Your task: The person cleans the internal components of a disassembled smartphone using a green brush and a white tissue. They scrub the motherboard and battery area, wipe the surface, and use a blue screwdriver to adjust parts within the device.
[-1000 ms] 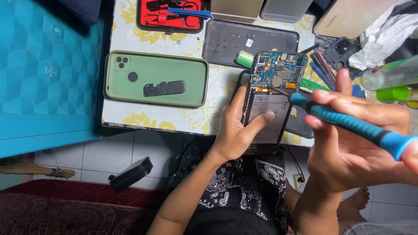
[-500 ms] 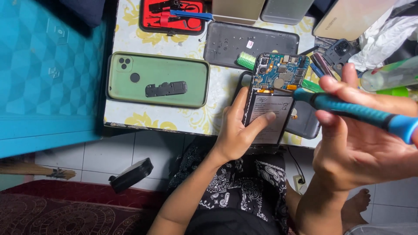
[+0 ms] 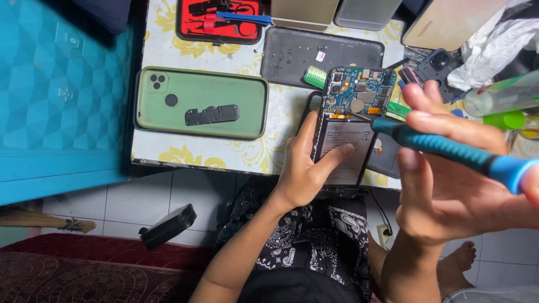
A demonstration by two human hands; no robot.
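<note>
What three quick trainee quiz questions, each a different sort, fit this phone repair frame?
1. True or false: the left hand rests on the opened phone.
2. Which tool does the right hand hold: A tweezers, B blue screwdriver, C brush?
3. Fill in: a small black part lies on the ___ phone back cover.

Key: 1 true. 2 B; its tip meets the circuit board. 3 green.

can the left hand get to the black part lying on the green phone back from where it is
Probably yes: the left hand rests on the opened phone, and the bare tabletop between it and the black part shows nothing in the way.
</note>
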